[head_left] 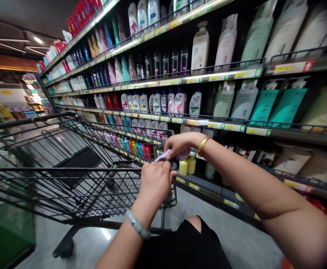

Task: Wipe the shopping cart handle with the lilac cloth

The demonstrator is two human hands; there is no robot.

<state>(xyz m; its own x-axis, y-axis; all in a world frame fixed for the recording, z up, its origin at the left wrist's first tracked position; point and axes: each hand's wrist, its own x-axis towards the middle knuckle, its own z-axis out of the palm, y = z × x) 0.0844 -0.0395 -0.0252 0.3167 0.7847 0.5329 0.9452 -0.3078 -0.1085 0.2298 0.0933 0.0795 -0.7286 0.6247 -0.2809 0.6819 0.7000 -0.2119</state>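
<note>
The step looks like working the cloth (164, 155) against the cart (68, 170), the right hand (177, 144) pinching it at one o'clock from the curled left hand (155, 179), whose hold cannot be told; moving it calls for a firm pinch.

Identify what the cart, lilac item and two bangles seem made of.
The cart looks like dark-coated metal: thin, regular wires. The lilac item seems to be soft fabric, judging by its folds; its weave is too small to tell. The pale bangle may be polished stone or glass, being mottled and glossy. The yellow bangle looks like polished gold-toned metal, with bright highlights; plating is possible.
</note>
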